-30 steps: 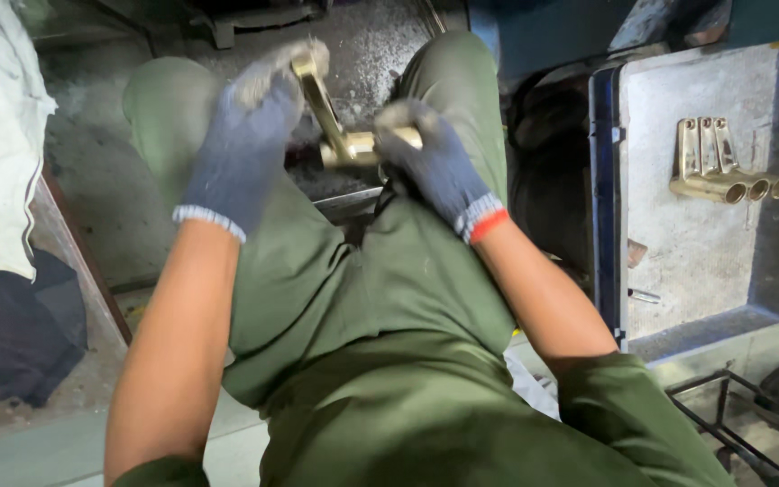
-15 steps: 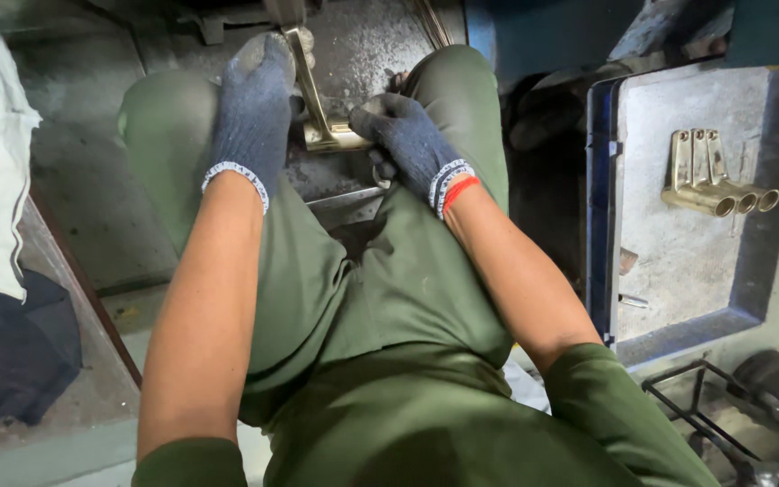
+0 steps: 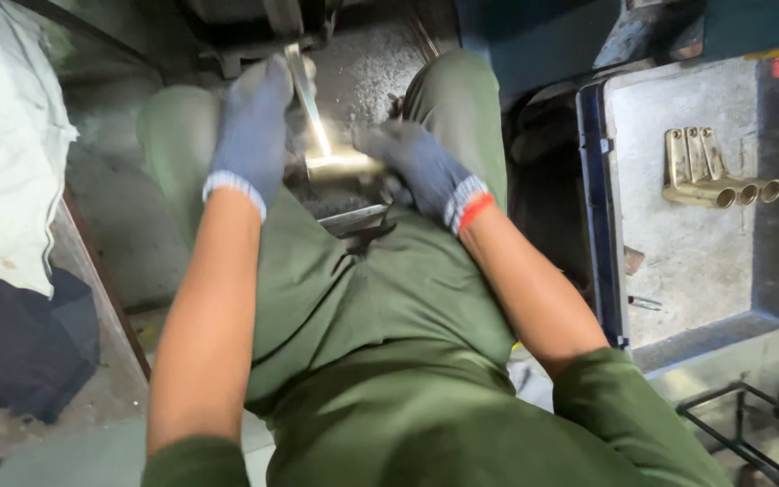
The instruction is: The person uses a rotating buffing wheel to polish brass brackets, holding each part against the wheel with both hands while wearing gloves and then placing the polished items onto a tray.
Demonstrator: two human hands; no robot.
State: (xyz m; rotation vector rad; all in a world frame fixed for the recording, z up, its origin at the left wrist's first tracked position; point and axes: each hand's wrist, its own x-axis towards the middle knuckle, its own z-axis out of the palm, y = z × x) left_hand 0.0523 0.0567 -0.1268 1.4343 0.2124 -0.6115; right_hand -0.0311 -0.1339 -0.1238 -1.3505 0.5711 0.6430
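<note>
A grey metal tray [image 3: 705,271] is lying at the right, carrying three brass fittings [image 3: 710,171]. Between the knees, the left hand [image 3: 250,135] and right hand [image 3: 421,167] are each gripping an end of the L-shaped brass piece [image 3: 331,153].

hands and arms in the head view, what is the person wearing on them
Both hands wear knitted grey-blue work gloves. The left glove has a pale whitish band at the cuff. The right glove has a whitish band too, edged with an orange-red stripe at the wrist. Both forearms are bare below the gloves. Olive green sleeves begin near the elbows, matching the green trousers.
</note>
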